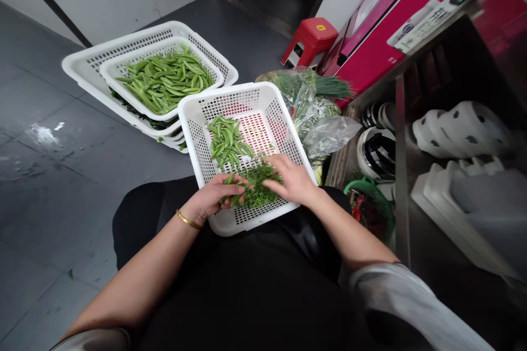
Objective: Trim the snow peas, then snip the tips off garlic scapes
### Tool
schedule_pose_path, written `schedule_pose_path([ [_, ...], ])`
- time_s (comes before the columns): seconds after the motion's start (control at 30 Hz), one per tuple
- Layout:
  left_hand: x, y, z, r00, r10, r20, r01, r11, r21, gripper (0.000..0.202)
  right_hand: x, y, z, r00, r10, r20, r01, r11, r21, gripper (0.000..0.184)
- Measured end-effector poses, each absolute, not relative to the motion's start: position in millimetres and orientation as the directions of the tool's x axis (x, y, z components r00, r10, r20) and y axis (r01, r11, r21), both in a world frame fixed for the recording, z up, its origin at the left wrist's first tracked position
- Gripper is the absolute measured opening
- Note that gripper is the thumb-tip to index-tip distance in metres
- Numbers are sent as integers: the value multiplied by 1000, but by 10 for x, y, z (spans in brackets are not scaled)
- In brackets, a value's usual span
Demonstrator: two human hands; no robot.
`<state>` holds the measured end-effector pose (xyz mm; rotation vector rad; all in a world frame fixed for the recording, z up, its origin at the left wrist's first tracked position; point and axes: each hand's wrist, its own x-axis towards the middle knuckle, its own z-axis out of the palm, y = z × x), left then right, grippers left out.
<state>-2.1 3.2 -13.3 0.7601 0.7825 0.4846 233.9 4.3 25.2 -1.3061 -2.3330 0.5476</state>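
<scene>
A white perforated basket (239,226) rests tilted on my lap. In its far left part lies a small heap of green pea pods (228,140). Nearer me is a pile of thin green trimmings (263,184). My left hand (216,193), with a gold bangle at the wrist, is closed around several pea pods (237,189) over the basket's near left side. At the right edge of the trimmings is my right hand (290,178), fingers bent and a gap between thumb and forefinger. Whether something small sits in its fingertips cannot be made out.
Left of the basket, stacked white baskets (88,63) hold a large heap of pea pods (167,79). Bagged greens (317,104) lie to the right, beside a metal shelf with white containers (457,126). A red stool (315,35) stands behind, and a green basket (370,203) sits low right.
</scene>
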Motion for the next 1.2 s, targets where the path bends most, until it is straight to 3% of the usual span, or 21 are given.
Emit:
schedule_pose_path([
  [0.07,-8,31,-141,639,631,-440,-51,605,794,26,2182,-2,237,-667,742,73,686,650,-327,28],
  [0.13,9,19,-116,673,637,-377,51,469,882,21,2087,-30,202,-755,656,7,623,720,-305,30],
  [0.23,58,-40,-29,714,681,-162,118,111,987,18,2052,-58,139,-765,644,16,518,629,-579,32],
  [0.33,118,-120,23,576,817,-28,97,-34,995,21,2007,-120,69,-559,829,1,407,275,-871,35],
  [0.43,114,-119,0,216,975,-55,-4,57,998,21,1966,-180,-2,-364,930,-59,359,81,-930,34],
  [0.5,48,-45,-28,-29,991,-127,-209,118,971,20,2024,-163,-30,-420,904,-85,429,115,-896,31],
  [0.57,-46,58,-43,-134,961,-243,-442,162,882,20,2159,-68,-41,-548,818,-175,550,195,-812,24],
  [0.63,-125,147,-49,-74,929,-363,-582,256,772,17,2302,116,-55,-601,726,-333,671,232,-704,21],
  [0.7,-158,192,-54,60,897,-438,-606,382,698,18,2361,375,-105,-518,734,-440,786,207,-582,33],
  [0.8,-126,193,-77,208,869,-449,-576,480,662,34,2206,822,-302,-250,893,-373,927,110,-358,27],
  [0.87,-87,180,-101,251,867,-431,-566,493,661,27,2003,1095,-493,-150,933,-327,958,55,-282,29],
  [1.03,-46,176,-145,290,836,-465,-489,547,679,23,1758,1446,-785,-123,912,-391,956,3,-293,20],
  [1.13,-39,173,-144,238,841,-485,-401,540,740,25,1918,1316,-655,-133,916,-379,941,-4,-338,18],
  [1.2,-17,155,-148,204,851,-484,-325,526,786,25,2057,1069,-484,-193,920,-342,900,28,-434,19],
])
